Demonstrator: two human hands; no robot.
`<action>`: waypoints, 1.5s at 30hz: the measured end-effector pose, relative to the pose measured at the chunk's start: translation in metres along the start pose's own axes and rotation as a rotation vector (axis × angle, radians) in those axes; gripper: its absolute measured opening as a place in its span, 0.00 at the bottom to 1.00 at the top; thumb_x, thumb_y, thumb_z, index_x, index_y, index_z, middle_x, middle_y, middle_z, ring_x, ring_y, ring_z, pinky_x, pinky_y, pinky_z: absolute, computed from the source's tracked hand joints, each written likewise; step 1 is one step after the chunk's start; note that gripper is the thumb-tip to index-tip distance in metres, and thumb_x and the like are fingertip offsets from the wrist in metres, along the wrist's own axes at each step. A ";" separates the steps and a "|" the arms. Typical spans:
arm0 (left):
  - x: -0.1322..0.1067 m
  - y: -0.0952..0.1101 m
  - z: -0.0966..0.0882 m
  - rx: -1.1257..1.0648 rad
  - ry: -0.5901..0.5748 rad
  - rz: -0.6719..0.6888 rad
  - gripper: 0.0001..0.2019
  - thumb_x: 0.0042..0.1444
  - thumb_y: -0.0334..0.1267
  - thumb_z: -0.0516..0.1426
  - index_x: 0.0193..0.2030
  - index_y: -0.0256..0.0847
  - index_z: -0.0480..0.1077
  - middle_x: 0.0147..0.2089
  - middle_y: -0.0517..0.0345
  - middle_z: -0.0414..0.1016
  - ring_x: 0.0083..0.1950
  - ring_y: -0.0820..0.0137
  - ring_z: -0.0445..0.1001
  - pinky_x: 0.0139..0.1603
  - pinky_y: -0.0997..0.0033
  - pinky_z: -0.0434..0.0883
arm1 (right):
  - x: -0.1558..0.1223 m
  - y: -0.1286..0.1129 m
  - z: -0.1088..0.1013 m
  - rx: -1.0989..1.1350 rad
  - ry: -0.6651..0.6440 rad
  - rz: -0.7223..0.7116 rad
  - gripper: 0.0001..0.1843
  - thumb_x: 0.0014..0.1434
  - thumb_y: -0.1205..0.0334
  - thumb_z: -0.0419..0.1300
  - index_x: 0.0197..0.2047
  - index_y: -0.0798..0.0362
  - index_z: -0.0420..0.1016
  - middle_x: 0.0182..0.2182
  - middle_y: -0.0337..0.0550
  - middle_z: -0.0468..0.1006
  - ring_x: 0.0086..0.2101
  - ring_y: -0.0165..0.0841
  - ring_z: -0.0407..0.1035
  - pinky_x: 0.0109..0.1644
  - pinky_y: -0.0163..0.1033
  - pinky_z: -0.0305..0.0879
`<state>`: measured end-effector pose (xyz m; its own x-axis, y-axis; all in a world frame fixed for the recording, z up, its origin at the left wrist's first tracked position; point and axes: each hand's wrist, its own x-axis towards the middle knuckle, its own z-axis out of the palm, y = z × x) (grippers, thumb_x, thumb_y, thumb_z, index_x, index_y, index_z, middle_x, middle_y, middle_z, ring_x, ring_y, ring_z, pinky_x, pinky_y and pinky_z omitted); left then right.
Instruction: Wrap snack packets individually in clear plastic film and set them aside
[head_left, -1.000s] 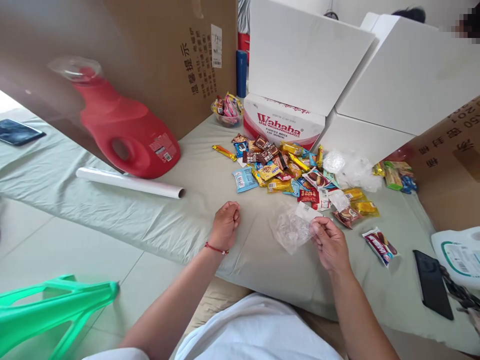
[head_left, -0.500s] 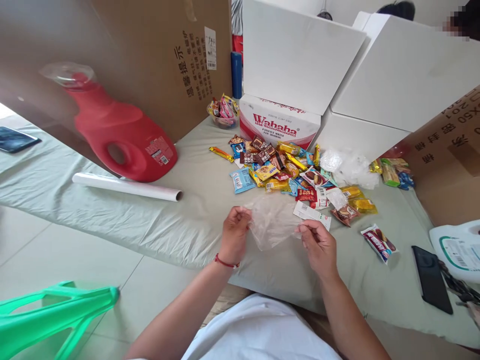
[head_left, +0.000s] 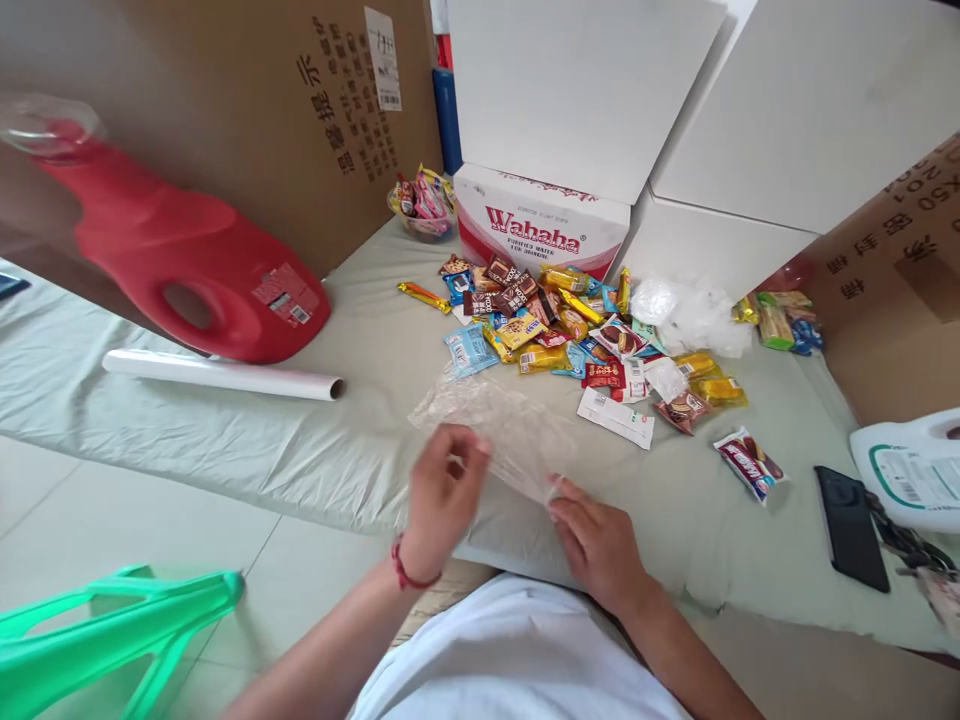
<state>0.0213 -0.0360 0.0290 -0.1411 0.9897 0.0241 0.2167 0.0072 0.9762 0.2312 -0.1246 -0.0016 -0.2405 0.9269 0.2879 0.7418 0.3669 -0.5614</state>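
Observation:
Both my hands hold a clear, crinkled plastic bag (head_left: 495,425) just above the grey-green cloth (head_left: 375,360). My left hand (head_left: 441,495) pinches its near left edge, fingers curled and a little blurred. My right hand (head_left: 592,540) grips the bag's near right corner. The bag spreads away from me toward a heap of wrapped snacks (head_left: 555,330). A white paper slip (head_left: 615,417) lies on the cloth right of the bag.
A red jug (head_left: 187,270) lies on its side at left, with a white roll (head_left: 217,375) before it. A Wahaha box (head_left: 536,230), white boxes (head_left: 787,130) and brown cardboard (head_left: 247,110) stand behind. A black phone (head_left: 850,528) and white jug (head_left: 911,470) are right, a green stool (head_left: 105,625) lower left.
My left hand came over from resting as a fist and took the bag's left edge. Both hands then drew back toward me with the bag spread between them. The slip now lies on the cloth.

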 end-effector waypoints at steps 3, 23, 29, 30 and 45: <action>-0.025 0.005 0.018 0.078 -0.208 -0.034 0.24 0.48 0.52 0.68 0.47 0.43 0.71 0.49 0.49 0.73 0.46 0.59 0.73 0.44 0.61 0.71 | 0.010 -0.019 0.019 -0.127 -0.120 -0.097 0.19 0.68 0.71 0.52 0.56 0.47 0.77 0.57 0.50 0.80 0.35 0.38 0.80 0.38 0.43 0.74; -0.035 -0.044 -0.032 -0.517 0.091 -0.389 0.17 0.45 0.48 0.70 0.31 0.43 0.70 0.49 0.51 0.77 0.57 0.58 0.74 0.52 0.58 0.76 | 0.120 0.035 0.045 -0.158 -0.111 0.378 0.07 0.68 0.62 0.57 0.39 0.49 0.77 0.33 0.45 0.81 0.41 0.42 0.70 0.43 0.41 0.62; -0.059 -0.049 -0.103 -0.236 0.328 -0.642 0.25 0.36 0.54 0.72 0.36 0.43 0.70 0.39 0.57 0.73 0.41 0.67 0.72 0.32 0.73 0.70 | 0.082 0.034 0.011 0.138 -0.010 0.441 0.11 0.65 0.53 0.58 0.36 0.48 0.76 0.25 0.38 0.76 0.29 0.36 0.69 0.33 0.38 0.60; -0.067 -0.045 -0.108 -0.157 0.388 -0.600 0.24 0.36 0.53 0.72 0.36 0.44 0.71 0.39 0.58 0.72 0.38 0.68 0.70 0.31 0.73 0.68 | 0.076 0.032 0.007 0.154 0.008 0.446 0.12 0.65 0.52 0.58 0.36 0.48 0.76 0.25 0.38 0.76 0.29 0.35 0.69 0.32 0.38 0.60; 0.055 -0.064 -0.013 0.672 -0.567 0.484 0.19 0.65 0.41 0.51 0.58 0.46 0.76 0.66 0.46 0.74 0.68 0.52 0.69 0.70 0.43 0.62 | 0.037 0.098 -0.063 -0.036 -0.092 0.460 0.18 0.64 0.46 0.57 0.39 0.49 0.82 0.30 0.44 0.80 0.32 0.40 0.72 0.36 0.42 0.64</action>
<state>-0.0126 0.0164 -0.0295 0.5497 0.8282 0.1090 0.6545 -0.5081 0.5599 0.3339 -0.0591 0.0029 0.0652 0.9964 -0.0550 0.8053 -0.0850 -0.5868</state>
